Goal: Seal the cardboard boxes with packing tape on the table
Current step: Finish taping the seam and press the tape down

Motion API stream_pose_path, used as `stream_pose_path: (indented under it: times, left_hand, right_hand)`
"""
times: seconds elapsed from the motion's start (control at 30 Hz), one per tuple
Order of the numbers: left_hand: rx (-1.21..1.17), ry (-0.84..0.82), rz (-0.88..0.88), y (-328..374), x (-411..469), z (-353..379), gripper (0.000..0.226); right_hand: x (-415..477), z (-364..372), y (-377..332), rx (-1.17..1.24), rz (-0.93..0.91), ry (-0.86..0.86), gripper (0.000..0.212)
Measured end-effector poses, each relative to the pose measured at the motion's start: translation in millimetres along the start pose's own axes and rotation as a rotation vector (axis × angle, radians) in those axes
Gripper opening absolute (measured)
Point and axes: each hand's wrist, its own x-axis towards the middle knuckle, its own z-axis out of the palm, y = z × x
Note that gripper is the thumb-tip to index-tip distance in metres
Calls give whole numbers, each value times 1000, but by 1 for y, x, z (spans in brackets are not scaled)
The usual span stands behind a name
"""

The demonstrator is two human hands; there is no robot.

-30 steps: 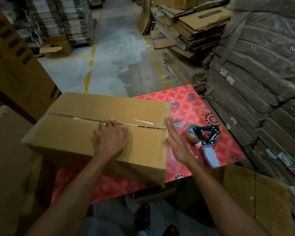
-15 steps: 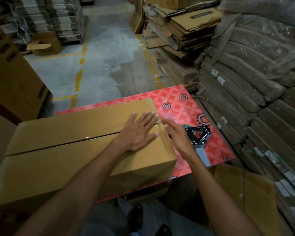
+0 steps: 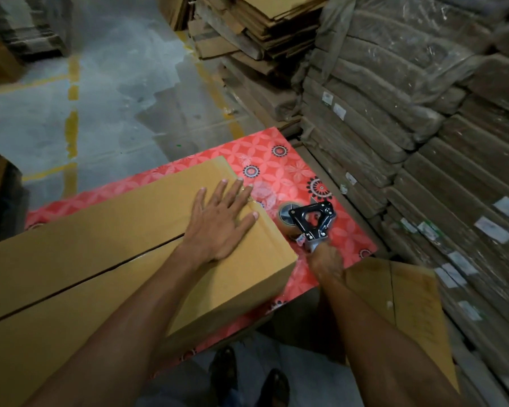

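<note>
Now, with your left hand (image 3: 218, 227) spread flat on the cardboard box (image 3: 115, 218) at its right end, your right hand (image 3: 325, 258) just beside it grips the tape dispenser (image 3: 309, 220) on the table (image 3: 276, 160), the seam (image 3: 100, 273) running off leftward.

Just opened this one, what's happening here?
A person is sealing a cardboard box on a red patterned table. The left hand lies flat on the box top near its right end, over the flap seam. The right hand, blurred, grips the handle of the tape dispenser just right of the box.
</note>
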Motion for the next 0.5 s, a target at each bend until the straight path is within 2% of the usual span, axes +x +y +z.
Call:
stream_pose_path:
  times: [0.13, 0.23, 0.33, 0.4, 0.47, 0.5]
  left_hand:
    - [-24, 1, -12, 4, 9, -3, 66]
    - [-42, 12, -20, 10, 18, -4, 66]
    - [-41, 35, -6, 16, 27, -4, 67]
    - [-96, 40, 42, 13, 36, -6, 68]
    - [-333, 63, 52, 4, 53, -9, 67]
    - [-599, 96, -2, 2, 61, -16, 63]
  right_hand:
    - [14, -15, -14, 239, 15, -115, 22]
    - [17, -54, -27, 504, 65, -87, 23]
    - [10, -99, -49, 667, 12, -104, 23]
    - [0, -133, -74, 872, -20, -197, 13]
    - [-18, -166, -99, 1077, -81, -382, 13]
    - [-29, -180, -109, 1133, -130, -466, 15]
